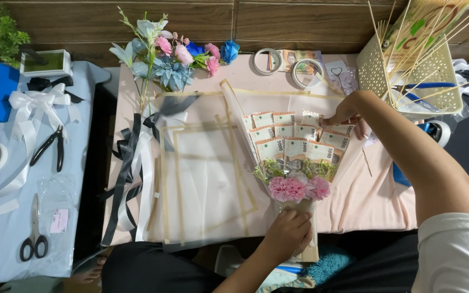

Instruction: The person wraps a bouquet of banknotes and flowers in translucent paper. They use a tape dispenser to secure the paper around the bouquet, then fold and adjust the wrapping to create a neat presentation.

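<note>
A bouquet of folded banknotes (291,138) fanned above pink carnations (294,188) lies on a pink-covered table (365,201). My left hand (289,232) grips the bouquet's wrapped stem (310,247) at the near table edge. Reaching over from the right, my right hand (343,113) pinches the upper right edge of the banknote fan and its clear wrap. Sheets of translucent wrapping paper with gold borders (202,179) spread out to the left under the bouquet.
Artificial flowers (169,59) and tape rolls (267,61) lie at the table's far side. A cream basket with skewers (413,65) stands far right. Black and white ribbons (131,168) hang at the left edge. Pliers (50,146) and scissors (33,239) rest on a blue side table.
</note>
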